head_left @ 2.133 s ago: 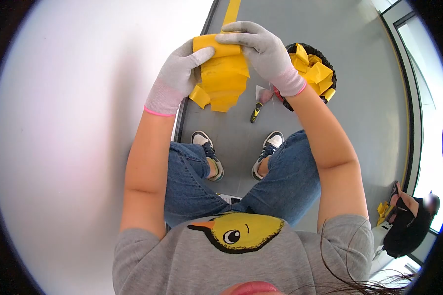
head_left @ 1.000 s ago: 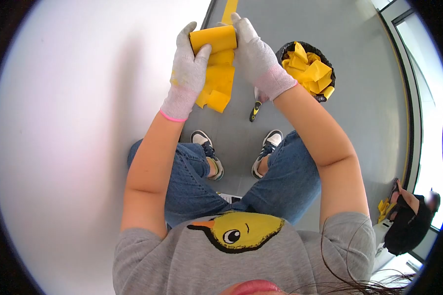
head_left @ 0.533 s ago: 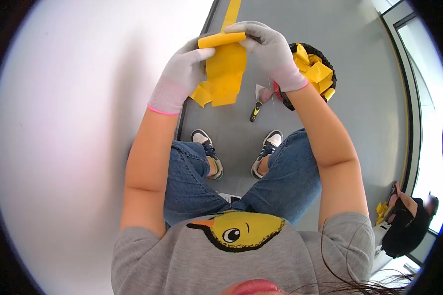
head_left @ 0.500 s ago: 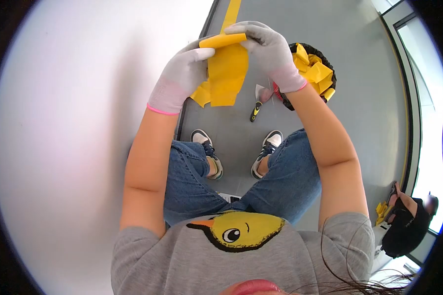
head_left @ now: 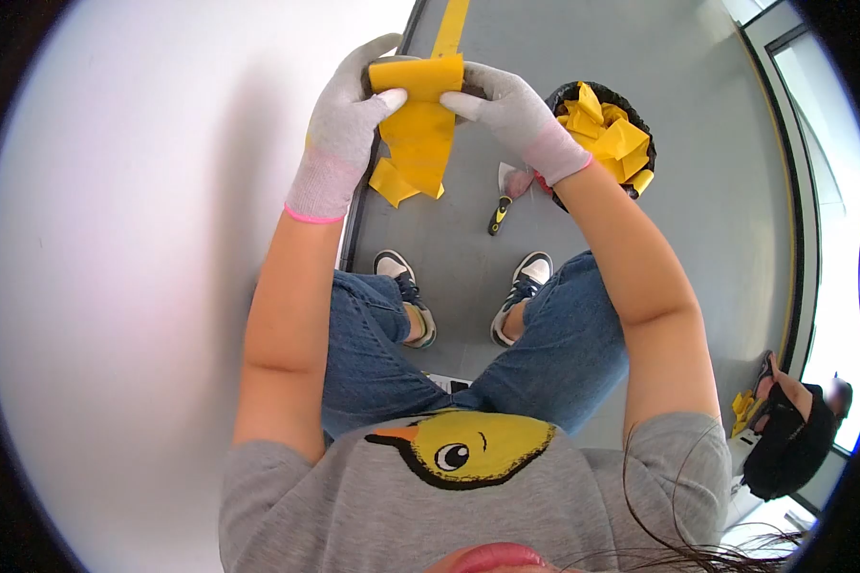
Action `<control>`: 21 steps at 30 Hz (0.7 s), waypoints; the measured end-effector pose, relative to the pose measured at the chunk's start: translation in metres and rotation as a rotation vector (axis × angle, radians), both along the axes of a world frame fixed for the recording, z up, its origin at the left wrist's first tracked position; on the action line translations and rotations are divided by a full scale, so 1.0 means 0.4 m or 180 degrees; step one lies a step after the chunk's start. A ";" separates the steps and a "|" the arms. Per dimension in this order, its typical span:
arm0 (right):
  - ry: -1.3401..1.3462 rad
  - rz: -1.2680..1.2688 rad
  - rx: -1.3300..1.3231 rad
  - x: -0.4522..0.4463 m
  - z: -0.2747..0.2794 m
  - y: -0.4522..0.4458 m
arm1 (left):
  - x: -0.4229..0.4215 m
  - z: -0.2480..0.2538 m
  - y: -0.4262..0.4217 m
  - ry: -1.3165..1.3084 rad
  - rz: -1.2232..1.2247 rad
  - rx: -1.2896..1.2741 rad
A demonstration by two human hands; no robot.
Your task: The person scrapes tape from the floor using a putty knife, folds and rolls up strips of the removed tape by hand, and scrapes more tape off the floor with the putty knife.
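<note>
Between my gloved hands hangs a wide strip of yellow tape (head_left: 419, 134), its top edge folded over. My left hand (head_left: 349, 105) pinches the fold's left end between thumb and fingers. At the right end, my right hand (head_left: 506, 105) grips it the same way, thumb in front. Another crumpled piece of yellow tape (head_left: 392, 185) is on the floor just behind the strip's lower end. A scraper (head_left: 500, 205) with a black and yellow handle lies on the floor, nearer my right hand.
A bin lined with a black bag (head_left: 651, 143) holds crumpled yellow tape, right of my right wrist. A yellow floor line (head_left: 451, 29) runs ahead beside the white wall (head_left: 143, 239). Another person (head_left: 788, 439) crouches at the far right.
Both hands have shifted slightly left with the strip. The folded top edge now shows a taller flap, and my thumbs have moved to the front below it.
</note>
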State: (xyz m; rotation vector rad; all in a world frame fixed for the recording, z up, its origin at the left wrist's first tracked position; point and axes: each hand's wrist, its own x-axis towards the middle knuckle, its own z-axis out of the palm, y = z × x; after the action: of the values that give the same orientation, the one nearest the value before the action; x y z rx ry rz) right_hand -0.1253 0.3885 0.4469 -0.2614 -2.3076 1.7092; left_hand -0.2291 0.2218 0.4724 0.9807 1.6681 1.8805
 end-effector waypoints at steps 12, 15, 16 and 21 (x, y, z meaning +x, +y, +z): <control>0.1535 -0.0176 0.2125 0.006 0.007 0.027 | -0.001 -0.006 -0.002 -0.1935 -0.1083 0.0127; 0.1255 0.0054 0.1063 0.005 0.009 0.015 | 0.014 0.007 -0.010 -0.1337 -0.0603 -0.0075; 0.1134 0.0183 0.0098 0.003 0.008 0.019 | 0.015 0.010 -0.009 -0.1098 -0.0436 -0.0062; 0.0075 0.0124 -0.1300 0.010 0.042 0.000 | 0.003 0.017 -0.005 0.0585 0.0073 -0.0478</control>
State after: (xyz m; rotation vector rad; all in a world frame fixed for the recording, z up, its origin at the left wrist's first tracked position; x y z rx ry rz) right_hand -0.1215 0.3884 0.4636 -0.2706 -1.9387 2.1801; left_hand -0.2280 0.2197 0.4791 1.1038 1.9026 1.6934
